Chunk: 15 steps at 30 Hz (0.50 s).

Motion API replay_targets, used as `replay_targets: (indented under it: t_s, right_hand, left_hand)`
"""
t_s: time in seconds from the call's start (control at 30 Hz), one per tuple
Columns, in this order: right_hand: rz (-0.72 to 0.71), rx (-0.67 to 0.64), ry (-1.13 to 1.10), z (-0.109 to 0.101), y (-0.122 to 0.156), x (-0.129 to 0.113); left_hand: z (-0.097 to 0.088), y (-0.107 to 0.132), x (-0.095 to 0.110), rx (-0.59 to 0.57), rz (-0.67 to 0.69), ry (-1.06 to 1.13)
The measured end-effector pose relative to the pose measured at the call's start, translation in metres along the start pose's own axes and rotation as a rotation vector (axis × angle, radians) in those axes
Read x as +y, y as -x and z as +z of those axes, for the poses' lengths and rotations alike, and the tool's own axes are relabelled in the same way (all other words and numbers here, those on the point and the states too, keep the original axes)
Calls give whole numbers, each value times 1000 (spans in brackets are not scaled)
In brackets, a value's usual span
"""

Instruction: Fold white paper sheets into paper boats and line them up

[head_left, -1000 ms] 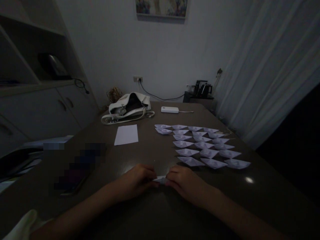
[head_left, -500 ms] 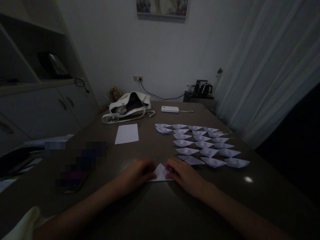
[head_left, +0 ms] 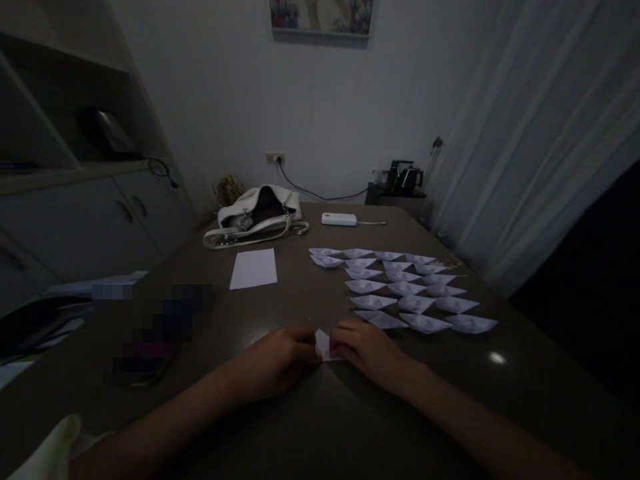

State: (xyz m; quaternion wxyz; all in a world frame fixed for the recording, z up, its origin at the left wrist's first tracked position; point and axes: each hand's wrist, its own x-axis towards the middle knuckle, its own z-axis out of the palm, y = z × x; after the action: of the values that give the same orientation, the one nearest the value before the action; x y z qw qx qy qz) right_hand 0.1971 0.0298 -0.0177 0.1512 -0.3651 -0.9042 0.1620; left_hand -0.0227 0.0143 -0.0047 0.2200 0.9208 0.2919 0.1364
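Between my hands, on the dark table, is a small folded piece of white paper with a pointed top. My left hand has its fingers closed at the paper's left side, thumb near the lower edge. Curled over the right side, my right hand presses and pinches the paper. Much of the paper is hidden by the fingers. Just beyond my right hand stand several rows of folded paper boats; the nearest one is close to my knuckles.
A stack of white paper lies left of centre on the table. Behind it sits a white handbag, with a white power bank to its right. A blurred-out dark object lies at left.
My left hand has shifted right and inward over the paper, covering its left corner. My right hand stays at the right side. Less of the paper shows now.
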Motion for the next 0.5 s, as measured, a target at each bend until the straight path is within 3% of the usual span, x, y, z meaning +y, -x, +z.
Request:
replay_targets:
  t_s: [0.1, 0.3, 0.4, 0.5]
  right_hand:
    - [-106, -56, -28, -7, 3, 5]
    - [-154, -73, 15, -13, 7, 4]
    - [-162, -28, 88, -12, 8, -1]
    - [-146, 95, 47, -12, 7, -5]
  left_hand:
    - [-4, 0, 2, -29, 12, -4]
    - [2, -1, -8, -8, -43, -147]
    - [3, 1, -9, 28, -5, -296]
    - [1, 3, -6, 162, 16, -329]
